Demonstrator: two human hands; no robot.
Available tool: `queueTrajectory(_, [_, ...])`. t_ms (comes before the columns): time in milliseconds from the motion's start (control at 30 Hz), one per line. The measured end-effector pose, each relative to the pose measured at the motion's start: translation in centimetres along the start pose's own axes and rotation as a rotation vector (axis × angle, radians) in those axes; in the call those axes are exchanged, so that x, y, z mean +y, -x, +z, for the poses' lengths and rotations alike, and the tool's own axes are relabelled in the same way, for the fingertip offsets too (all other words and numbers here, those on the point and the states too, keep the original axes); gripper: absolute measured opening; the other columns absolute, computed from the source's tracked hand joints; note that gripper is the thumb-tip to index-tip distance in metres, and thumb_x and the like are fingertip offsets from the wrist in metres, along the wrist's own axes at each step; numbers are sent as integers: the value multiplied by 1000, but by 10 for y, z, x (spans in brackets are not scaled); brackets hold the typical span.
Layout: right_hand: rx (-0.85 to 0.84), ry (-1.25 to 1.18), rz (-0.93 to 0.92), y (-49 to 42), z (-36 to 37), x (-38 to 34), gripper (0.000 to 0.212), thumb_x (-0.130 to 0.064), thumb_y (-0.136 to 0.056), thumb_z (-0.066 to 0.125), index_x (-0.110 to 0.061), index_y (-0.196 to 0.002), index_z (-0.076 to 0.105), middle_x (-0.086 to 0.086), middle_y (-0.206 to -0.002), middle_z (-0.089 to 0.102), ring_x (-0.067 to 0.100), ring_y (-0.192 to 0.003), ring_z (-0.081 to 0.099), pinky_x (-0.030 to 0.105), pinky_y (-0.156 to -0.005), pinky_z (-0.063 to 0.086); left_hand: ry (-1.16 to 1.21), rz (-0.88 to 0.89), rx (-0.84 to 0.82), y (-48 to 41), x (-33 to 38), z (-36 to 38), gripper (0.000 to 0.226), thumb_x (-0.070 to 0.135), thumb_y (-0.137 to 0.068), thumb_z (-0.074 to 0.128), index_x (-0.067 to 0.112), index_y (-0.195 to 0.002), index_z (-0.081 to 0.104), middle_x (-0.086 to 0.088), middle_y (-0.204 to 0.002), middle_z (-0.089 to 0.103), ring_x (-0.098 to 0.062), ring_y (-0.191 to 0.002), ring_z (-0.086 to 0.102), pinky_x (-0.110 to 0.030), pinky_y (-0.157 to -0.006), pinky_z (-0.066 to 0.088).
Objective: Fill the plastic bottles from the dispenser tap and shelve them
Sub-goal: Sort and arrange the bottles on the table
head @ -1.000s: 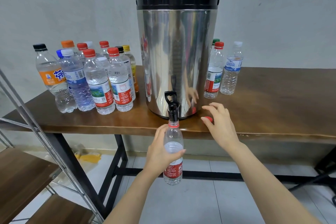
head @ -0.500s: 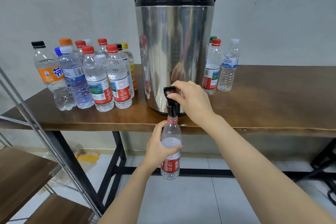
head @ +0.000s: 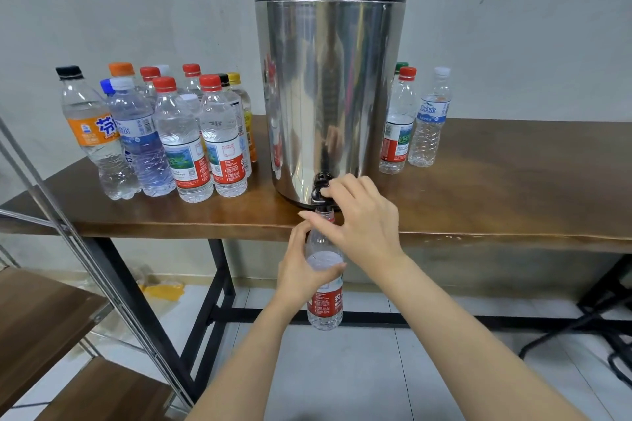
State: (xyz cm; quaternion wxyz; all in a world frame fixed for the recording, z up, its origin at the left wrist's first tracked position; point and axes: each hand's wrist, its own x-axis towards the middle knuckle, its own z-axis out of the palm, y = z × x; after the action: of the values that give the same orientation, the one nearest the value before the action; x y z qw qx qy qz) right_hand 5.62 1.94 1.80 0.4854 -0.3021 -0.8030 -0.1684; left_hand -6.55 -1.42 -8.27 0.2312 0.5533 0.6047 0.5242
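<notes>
Bottle (head: 325, 304), gripped by left hand (head: 299, 272), hangs beneath tap (head: 320, 189), just off table (head: 496, 234) front edge. Right hand (head: 362, 225) pinches tap.

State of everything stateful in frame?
dispenser: upright on table, lid on.
tap: right hand fingers curled over its lever.
held bottle: uncapped, mouth under tap, gripped by left hand.
left bottle group: upright, capped.
right bottles: upright, capped.
</notes>
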Motion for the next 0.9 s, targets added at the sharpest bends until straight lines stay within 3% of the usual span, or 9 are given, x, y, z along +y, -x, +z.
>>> queueTrajectory(100, [-26, 3, 167, -4, -2, -14, 48, -67, -86, 54, -20, -82, 61, -8, -86, 58, 11, -79, 49, 18, -47, 29, -2, 5, 16, 0, -1, 2, 86, 38, -65, 91, 54, -130, 37, 26, -136, 49, 1, -129, 48, -36, -103, 48])
queueTrajectory(233, [-43, -82, 264, -4, -5, -16, 29, -49, -87, 65, -21, -80, 63, -16, -80, 58, 10, -83, 52, 19, -46, 35, 6, 6, 20, 1, -2, 0, 82, 37, -64, 91, 53, -126, 40, 26, -135, 48, 0, -126, 49, -40, -102, 50])
queueTrajectory(333, [-95, -297, 297, -1, -12, 2, 19, -41, -87, 67, -22, -91, 69, -28, -84, 49, 11, -87, 58, 21, -62, 46, -6, 16, 17, 2, -2, 0, 80, 43, -62, 87, 56, -124, 39, 29, -134, 45, -2, -125, 49, -44, -101, 50])
queueTrajectory(433, [-189, -380, 229, -2, -14, 22, 29, -42, -91, 55, -22, -106, 68, -18, -96, 47, 11, -92, 53, 35, -81, 49, -10, 26, 8, 2, -2, 0, 79, 51, -60, 82, 58, -124, 38, 31, -131, 45, -3, -124, 50, -45, -100, 51])
queueTrajectory(500, [-199, -405, 169, -2, -8, 32, 28, -37, -93, 51, -17, -103, 68, -17, -104, 53, 11, -98, 50, 42, -86, 49, -16, 24, 2, 2, -1, 0, 78, 52, -59, 81, 60, -122, 37, 32, -130, 44, -3, -123, 51, -45, -99, 53])
queueTrajectory(633, [-88, -444, 185, 5, 12, 46, 26, -31, -97, 50, -14, -100, 70, -9, -119, 65, 14, -110, 51, 45, -93, 46, -32, 17, -3, 2, -1, -1, 78, 54, -58, 81, 64, -119, 35, 35, -129, 43, 0, -122, 49, -42, -99, 53])
queueTrajectory(767, [29, -462, 242, 11, 22, 42, 26, -32, -98, 52, -16, -102, 72, -16, -114, 64, 14, -106, 52, 44, -90, 48, -43, 21, -1, 2, -2, -2, 78, 40, -64, 87, 64, -117, 36, 36, -129, 43, 8, -121, 47, -35, -97, 53])
queueTrajectory(900, [72, -504, 275, 10, 25, 36, 26, -35, -96, 54, -16, -99, 72, -19, -112, 62, 9, -100, 51, 45, -83, 49, -41, 14, 4, 2, -2, -1, 77, 39, -64, 87, 66, -116, 36, 36, -127, 44, 10, -119, 47, -32, -95, 53])
